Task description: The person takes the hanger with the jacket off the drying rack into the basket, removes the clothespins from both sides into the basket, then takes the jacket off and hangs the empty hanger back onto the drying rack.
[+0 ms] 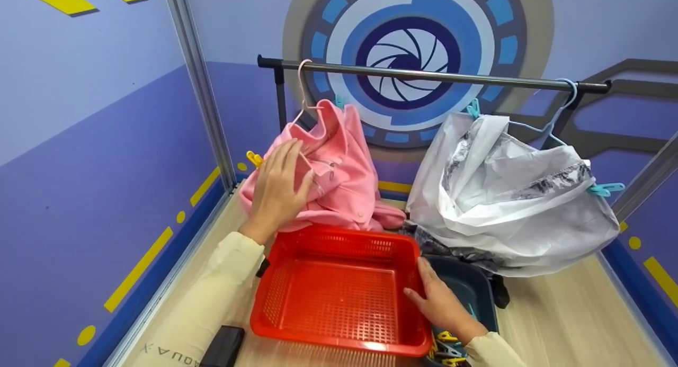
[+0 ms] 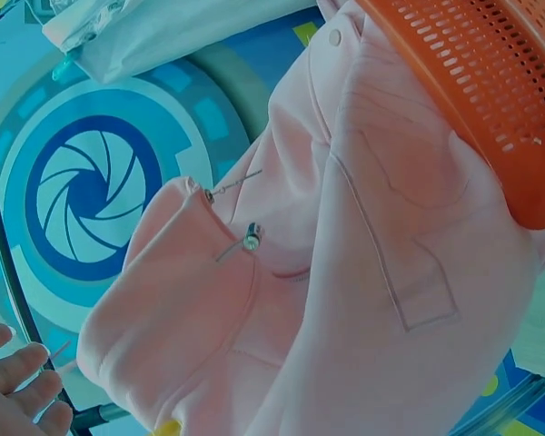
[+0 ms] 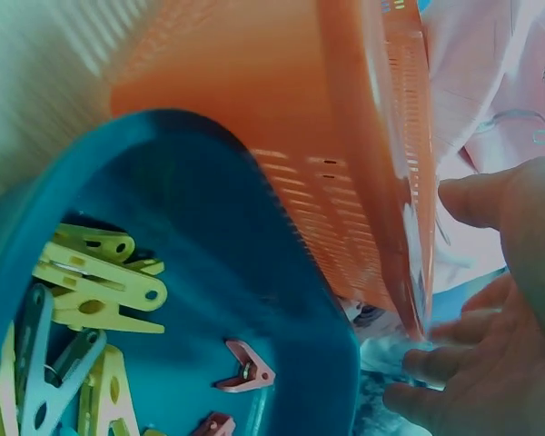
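Note:
A pink zippered jacket (image 1: 355,181) hangs from a pink hanger (image 1: 302,86), with a yellow clothespin (image 1: 254,158) at its left shoulder. My left hand (image 1: 278,184) is raised in front of the jacket, its fingers extended and holding nothing; whether it touches the cloth, I cannot tell. Below the jacket stands a red perforated basket (image 1: 339,298) with nothing in it. Beside the basket's right rim is my right hand (image 1: 442,303), thumb spread from loosely extended fingers. The right wrist view shows that hand (image 3: 518,300) near the rim, gripping nothing.
A white garment (image 1: 508,197) hangs at right on a blue hanger (image 1: 551,121), with teal clothespins. A metal rail (image 1: 424,73) carries both hangers. Right of the basket, a dark bin (image 3: 282,272) holds several clothespins (image 3: 100,282). A black object (image 1: 225,346) lies at front left.

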`<state>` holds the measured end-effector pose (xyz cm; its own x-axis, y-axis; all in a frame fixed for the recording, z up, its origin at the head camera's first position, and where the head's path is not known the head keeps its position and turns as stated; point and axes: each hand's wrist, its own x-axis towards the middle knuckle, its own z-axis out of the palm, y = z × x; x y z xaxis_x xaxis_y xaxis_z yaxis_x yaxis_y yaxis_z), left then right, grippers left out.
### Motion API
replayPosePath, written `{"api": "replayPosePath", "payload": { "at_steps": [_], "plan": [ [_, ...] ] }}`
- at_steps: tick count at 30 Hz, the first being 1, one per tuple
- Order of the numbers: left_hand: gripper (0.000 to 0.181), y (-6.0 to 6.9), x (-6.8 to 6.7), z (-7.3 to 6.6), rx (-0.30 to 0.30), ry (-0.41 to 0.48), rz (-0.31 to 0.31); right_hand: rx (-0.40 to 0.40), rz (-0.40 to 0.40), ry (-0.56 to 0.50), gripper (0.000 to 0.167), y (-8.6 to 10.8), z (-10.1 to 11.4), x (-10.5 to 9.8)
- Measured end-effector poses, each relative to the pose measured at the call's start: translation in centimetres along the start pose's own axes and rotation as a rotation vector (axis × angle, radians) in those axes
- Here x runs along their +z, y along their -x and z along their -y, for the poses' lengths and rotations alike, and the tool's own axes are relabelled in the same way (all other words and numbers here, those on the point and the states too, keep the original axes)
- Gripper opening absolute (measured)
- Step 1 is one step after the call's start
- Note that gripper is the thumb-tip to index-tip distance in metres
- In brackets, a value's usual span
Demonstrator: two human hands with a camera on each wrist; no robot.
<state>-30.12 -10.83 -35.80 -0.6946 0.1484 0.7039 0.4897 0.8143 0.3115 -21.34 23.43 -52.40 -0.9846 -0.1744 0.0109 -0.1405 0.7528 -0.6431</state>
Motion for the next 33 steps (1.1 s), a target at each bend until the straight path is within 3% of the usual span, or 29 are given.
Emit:
{"api": "replayPosePath", "payload": {
  "at_steps": [19,33],
  "plan": [
    [0.052,-0.5,-0.3,2.5,0.041,-0.025,-0.128,0.038,0.050,-0.020,0.085,0.5,-1.2,1.1],
    [0.052,-0.7,-0.6,3.7,-0.034,-0.026,-0.157,0.015,0.018,-0.055,0.082,0.6,-1.5,1.7]
  ]
}}
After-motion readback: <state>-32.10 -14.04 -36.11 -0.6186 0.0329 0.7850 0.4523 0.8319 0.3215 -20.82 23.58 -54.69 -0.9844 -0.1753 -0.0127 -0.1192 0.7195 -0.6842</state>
